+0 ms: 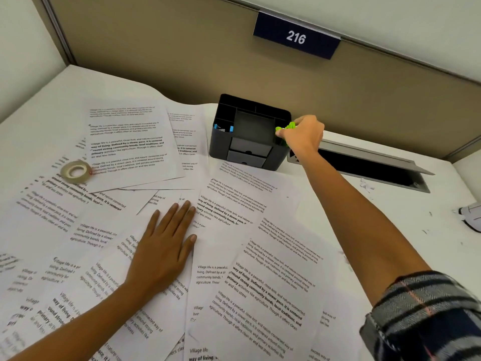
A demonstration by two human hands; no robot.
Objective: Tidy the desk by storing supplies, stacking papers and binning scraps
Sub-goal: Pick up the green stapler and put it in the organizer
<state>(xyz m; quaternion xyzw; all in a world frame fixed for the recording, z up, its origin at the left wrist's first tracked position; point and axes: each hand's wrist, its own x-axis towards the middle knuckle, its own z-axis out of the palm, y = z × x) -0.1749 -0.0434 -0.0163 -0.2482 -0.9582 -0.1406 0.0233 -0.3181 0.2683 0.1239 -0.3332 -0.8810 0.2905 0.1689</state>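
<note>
The white worktop [406, 204] spreads under everything, backed by a tan partition [182, 48] that carries a dark blue plate [296, 36] numbered 216. Printed sheets [247, 282] lie scattered and overlapping across most of the worktop, fanning out on all sides of the left hand's fingers. Beyond the right hand's fingers, toward the partition, an open cable tray [369, 168] with a raised metal flap is set into the worktop. The right arm reaches forward out of a rolled plaid sleeve [426, 316]. The black desk organizer [250, 131] stands upright just left of the right hand's fingers, with several compartments on top and 2 small drawers in front; something blue [231, 129] shows in a left compartment. The left hand [166, 246] rests palm down on the sheets, fingers [182, 212] extended and slightly spread, gripping nothing. The right hand [303, 135] is at the organizer's right edge, its fingers closed on green supplies [286, 127], which sit against the organizer's right rim; what exactly they are cannot be told. A roll of tape [76, 171] lies flat on the sheets, well left of the left hand's fingers. Small paper scraps [365, 185] dot the bare worktop to the right of the right hand's fingers.
</note>
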